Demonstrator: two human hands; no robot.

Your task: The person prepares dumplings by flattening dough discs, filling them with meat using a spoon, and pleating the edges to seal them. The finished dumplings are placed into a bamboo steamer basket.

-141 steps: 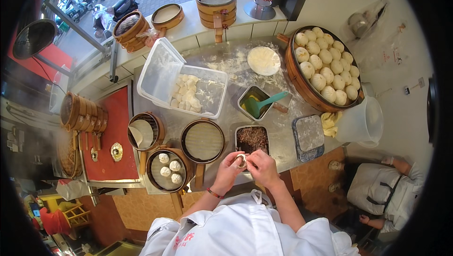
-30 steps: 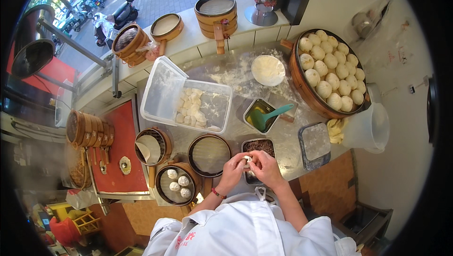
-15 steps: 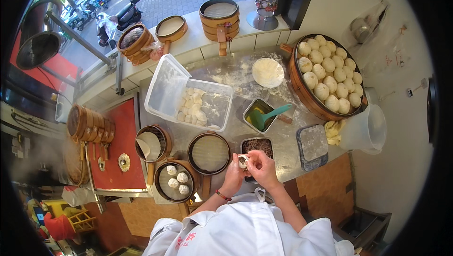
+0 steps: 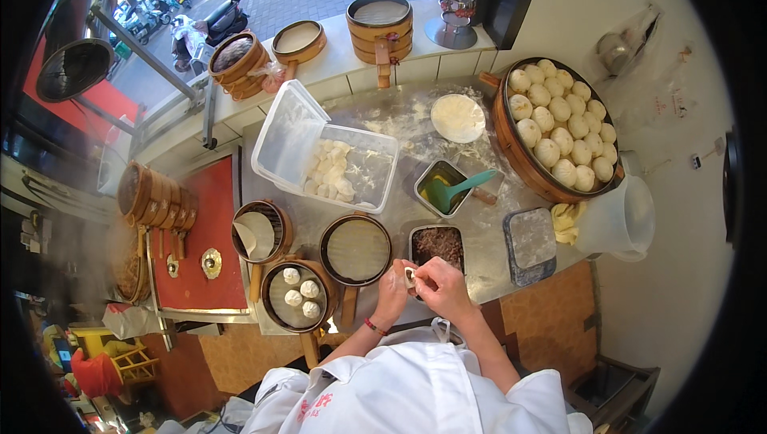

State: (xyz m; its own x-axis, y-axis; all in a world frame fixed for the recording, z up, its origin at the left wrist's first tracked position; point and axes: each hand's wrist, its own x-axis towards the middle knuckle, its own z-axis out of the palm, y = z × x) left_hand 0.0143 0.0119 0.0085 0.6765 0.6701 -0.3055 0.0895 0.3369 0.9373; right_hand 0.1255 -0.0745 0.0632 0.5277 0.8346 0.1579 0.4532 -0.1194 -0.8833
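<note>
A small white dough bun with dark filling at its opening sits between my two hands, near the table's front edge. My left hand cups it from the left side. The fingers of my right hand pinch at its edge. Just beyond my hands stands a metal tub of dark, crumbly filling. A round bamboo steamer to the left holds several small pleated buns. Beside it, nearer my left hand, is another lined steamer with no buns in it.
Further back are a clear plastic box with dough pieces, a metal tub with a green brush and a bowl of flour. At right stand a large steamer of big buns, a floury slab and a plastic jug.
The surroundings have shifted slightly in the picture. My right fingers have moved along the bun's edge, and its opening shows less than before. Both hands still hold it.
</note>
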